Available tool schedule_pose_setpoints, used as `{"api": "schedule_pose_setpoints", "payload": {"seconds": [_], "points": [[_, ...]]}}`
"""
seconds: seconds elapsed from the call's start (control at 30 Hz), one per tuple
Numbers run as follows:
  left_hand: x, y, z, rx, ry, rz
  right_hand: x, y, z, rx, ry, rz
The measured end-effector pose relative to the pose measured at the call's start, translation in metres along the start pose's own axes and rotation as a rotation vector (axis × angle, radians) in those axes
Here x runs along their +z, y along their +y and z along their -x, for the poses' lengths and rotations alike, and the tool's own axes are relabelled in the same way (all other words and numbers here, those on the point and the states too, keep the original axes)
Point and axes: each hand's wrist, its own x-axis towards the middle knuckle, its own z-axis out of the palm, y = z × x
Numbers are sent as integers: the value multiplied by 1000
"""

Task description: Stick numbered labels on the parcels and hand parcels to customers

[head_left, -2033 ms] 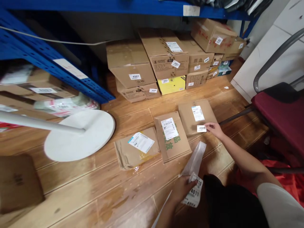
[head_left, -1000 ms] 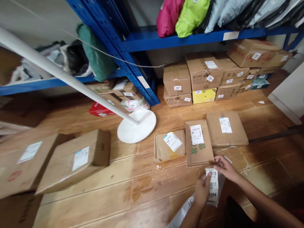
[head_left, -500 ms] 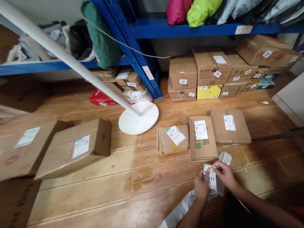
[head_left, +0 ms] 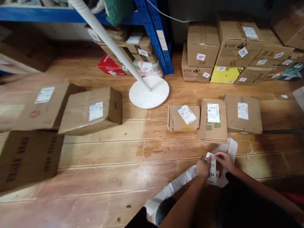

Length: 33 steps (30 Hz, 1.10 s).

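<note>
Two hands share the label strip (head_left: 211, 173) above the floor (head_left: 95, 177): the left hand (head_left: 203, 166) has fingers clamped on it, the right hand (head_left: 225, 161) seems to pinch its top edge. Approx. 2 s ago the right hand held label 4009 apart; now probably another is being peeled. Strip is white, narrow, w/ black nos. Beyond lie 3 cardboard boxes (head_left: 254, 118).

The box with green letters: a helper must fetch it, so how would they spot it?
Find the big white round base. To its right lie, in a row, a small box, the lettered box and a wide box. The middle one, alone of the three, bears green letters.
</note>
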Motion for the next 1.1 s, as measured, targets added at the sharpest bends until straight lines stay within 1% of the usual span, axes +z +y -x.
{"api": "schedule_pose_setpoints", "payload": {"seconds": [0.07, 0.17, 0.33, 0.4, 0.5, 0.6, 0.67, 0.73, 0.8, 0.87, 0.9, 0.93, 1.03, 1.07, 1.1], "points": [[-1, -2, -1, -3, -31, 21, 3, -2, -3, -35, 55, 17], [-9, -3, -1, 1, -93, 27, 14, -3, -9, -77, 161, 31], [-34, -14, 9, -5, -153, -93, 34, 2, -27, -90, 435, 2], [-43, -18, 14, -18, -187, -154, 41, 4, -34, -80, 524, -27], [-59, -14, 19, 20, -248, -224, 51, 4, -38, -52, 586, -62], [-83, 4, 31, 103, -337, -265, 53, 2, -34, -23, 578, -58], [-103, 19, 43, 133, -384, -291, 50, 0, -29, -18, 532, -42], [-123, 29, 56, 151, -398, -304, 45, -3, -24, -32, 451, -27], [-141, 33, 69, 154, -375, -272, 41, -9, -20, -42, 350, -17], [-154, 30, 77, 140, -340, -184, 41, -21, -12, -36, 254, -13], [-158, 27, 79, 130, -331, -121, 42, -29, -8, -25, 174, -19], [-161, 24, 79, 121, -328, -53, 45, -39, -2, -14, 54, -34], [-161, 18, 73, 80, -359, 125, 56, -76, 15, -11, -400, -97], [-160, 18, 69, 57, -372, 168, 60, -89, 18, -14, -500, -108], [-158, 18, 65, 37, -379, 199, 64, -101, 19, -16, -548, -109]]}}
